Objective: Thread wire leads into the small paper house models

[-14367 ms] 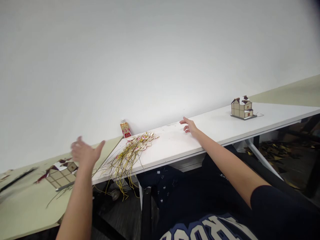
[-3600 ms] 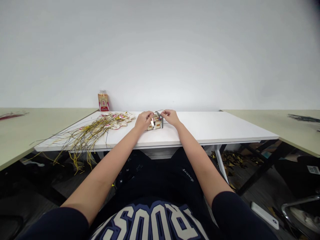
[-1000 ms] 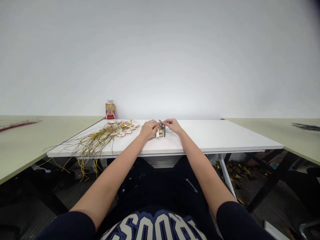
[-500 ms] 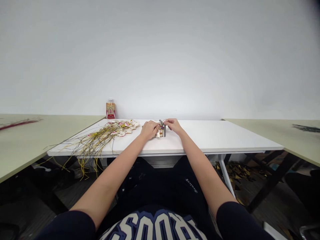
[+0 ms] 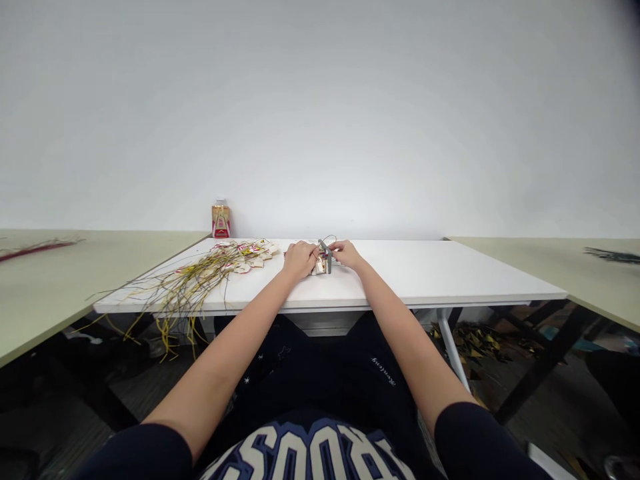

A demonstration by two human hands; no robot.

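Near the middle of the white table sits a small wooden-looking block with a grey upright plate (image 5: 326, 257) on its right side and thin cord about it. My left hand (image 5: 301, 260) lies over its left part, fingers closed; a small cream tag (image 5: 319, 265) shows at the fingertips. On the right of the plate my right hand (image 5: 346, 255) is closed in a pinch near a thin dark cord (image 5: 329, 237), which loops up above the plate. The fingers hide much of what they grip.
Left on the white table (image 5: 425, 280) lies a heap of cream tags (image 5: 253, 257) with yellow and dark cords (image 5: 193, 287) hanging over the front edge. A bottle (image 5: 221, 220) stands at the back left. Greenish tables flank it, with red cords (image 5: 37, 249) and dark cords (image 5: 613, 255).
My right hand has moved slightly left and down, closer to the grey plate. The thin cord now makes a loop above it. My left hand stays nearly in place.
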